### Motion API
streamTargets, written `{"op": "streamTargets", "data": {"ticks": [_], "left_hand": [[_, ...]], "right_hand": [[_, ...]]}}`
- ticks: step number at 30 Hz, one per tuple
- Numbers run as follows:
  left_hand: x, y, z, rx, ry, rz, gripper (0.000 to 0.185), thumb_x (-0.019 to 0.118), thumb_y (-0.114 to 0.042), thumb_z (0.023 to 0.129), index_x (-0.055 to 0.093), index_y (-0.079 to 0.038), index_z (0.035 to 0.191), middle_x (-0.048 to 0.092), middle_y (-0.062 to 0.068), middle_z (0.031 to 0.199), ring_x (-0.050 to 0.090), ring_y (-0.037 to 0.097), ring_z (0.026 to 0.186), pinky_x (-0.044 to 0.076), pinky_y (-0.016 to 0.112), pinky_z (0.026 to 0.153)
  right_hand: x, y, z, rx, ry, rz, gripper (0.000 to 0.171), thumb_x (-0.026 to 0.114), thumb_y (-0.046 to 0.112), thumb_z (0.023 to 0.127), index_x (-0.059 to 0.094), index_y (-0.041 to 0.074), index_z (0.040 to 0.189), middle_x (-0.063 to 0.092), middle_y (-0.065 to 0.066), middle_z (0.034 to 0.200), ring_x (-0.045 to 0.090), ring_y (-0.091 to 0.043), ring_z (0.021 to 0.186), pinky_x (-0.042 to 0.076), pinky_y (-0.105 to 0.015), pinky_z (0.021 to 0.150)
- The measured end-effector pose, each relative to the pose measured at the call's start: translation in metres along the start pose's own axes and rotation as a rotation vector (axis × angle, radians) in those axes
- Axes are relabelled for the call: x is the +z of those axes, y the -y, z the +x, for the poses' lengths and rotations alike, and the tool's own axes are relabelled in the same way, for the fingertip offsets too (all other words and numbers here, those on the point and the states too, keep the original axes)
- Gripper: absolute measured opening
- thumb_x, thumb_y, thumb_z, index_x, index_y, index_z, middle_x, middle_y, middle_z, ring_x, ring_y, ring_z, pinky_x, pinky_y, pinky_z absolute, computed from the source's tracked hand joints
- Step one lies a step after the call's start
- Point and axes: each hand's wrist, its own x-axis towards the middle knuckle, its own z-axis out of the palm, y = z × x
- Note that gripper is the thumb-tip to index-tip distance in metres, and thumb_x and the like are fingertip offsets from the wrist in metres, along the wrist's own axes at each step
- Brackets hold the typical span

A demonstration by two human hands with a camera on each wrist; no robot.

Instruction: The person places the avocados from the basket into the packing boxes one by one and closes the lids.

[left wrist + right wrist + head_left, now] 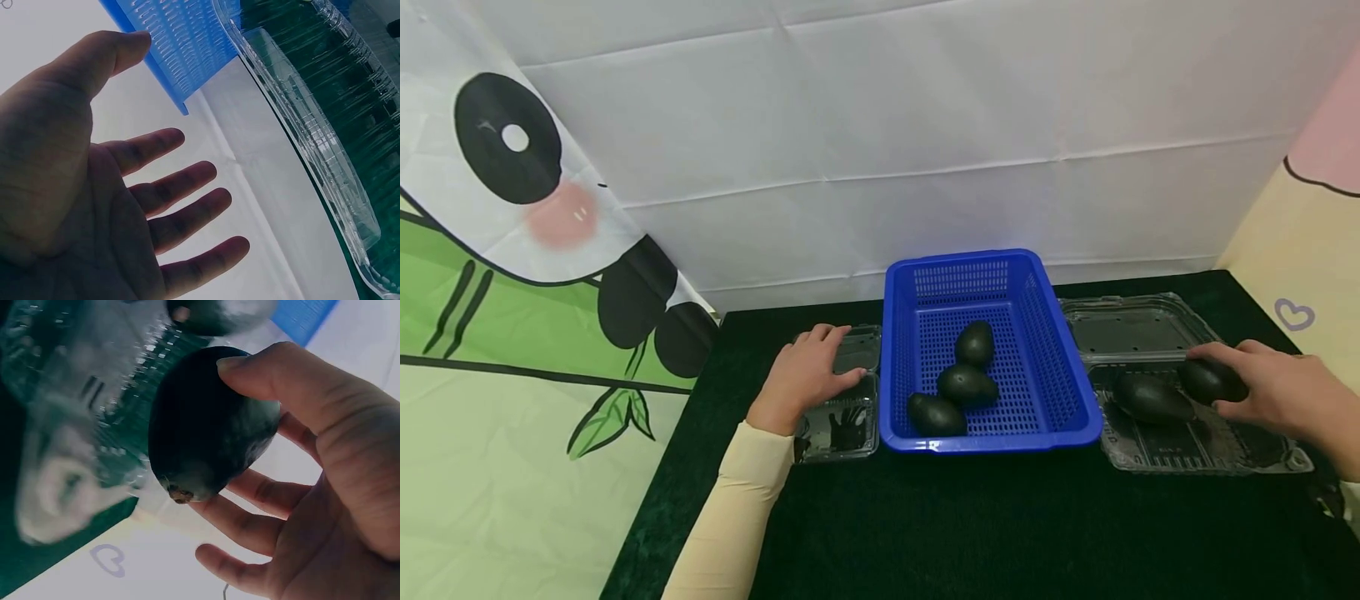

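My right hand grips a dark avocado over the right clear plastic clamshell box; the right wrist view shows thumb and fingers around this avocado, its brown stem end visible. Another avocado lies in that box, left of the held one. My left hand hovers over a smaller clear clamshell box, holding nothing, thumb and fingers spread apart in the left wrist view. Between the hands stands a blue plastic basket with three avocados inside.
Both clamshell boxes have their lids folded back toward the wall. A dark green cloth covers the table. Behind it hangs a white sheet, with printed cartoon cloths at the sides.
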Motion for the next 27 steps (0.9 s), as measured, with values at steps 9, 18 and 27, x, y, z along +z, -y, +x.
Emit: {"op": "streamTargets", "data": {"ticks": [9, 18, 27], "left_hand": [[0.001, 0.001, 0.0, 0.0, -0.002, -0.004, 0.082, 0.067, -0.057, 0.094, 0.041, -0.014, 0.158, 0.042, 0.019, 0.157, 0.044, 0.043, 0.14, 0.038, 0.063, 0.111], [0.003, 0.002, 0.0, 0.004, -0.001, -0.008, 0.082, 0.067, -0.058, 0.094, 0.041, -0.014, 0.158, 0.042, 0.019, 0.158, 0.044, 0.043, 0.14, 0.038, 0.064, 0.111], [0.003, 0.001, 0.0, 0.01, -0.001, -0.017, 0.081, 0.067, -0.058, 0.094, 0.042, -0.014, 0.158, 0.043, 0.019, 0.157, 0.045, 0.043, 0.14, 0.039, 0.064, 0.11]], "right_hand": [[0.01, 0.001, -0.001, -0.022, -0.04, -0.069, 0.073, 0.094, 0.023, 0.071, 0.057, 0.008, 0.132, 0.058, -0.031, 0.105, 0.059, -0.032, 0.072, 0.051, -0.063, 0.067], [-0.019, 0.023, 0.015, -0.072, -0.083, -0.086, 0.071, 0.09, 0.026, 0.076, 0.056, 0.009, 0.137, 0.057, -0.035, 0.115, 0.063, -0.037, 0.077, 0.05, -0.059, 0.068], [-0.06, 0.08, 0.05, -0.186, -0.147, -0.036, 0.073, 0.086, 0.029, 0.083, 0.054, 0.015, 0.147, 0.053, -0.03, 0.136, 0.055, -0.055, 0.116, 0.036, -0.076, 0.094]]}}
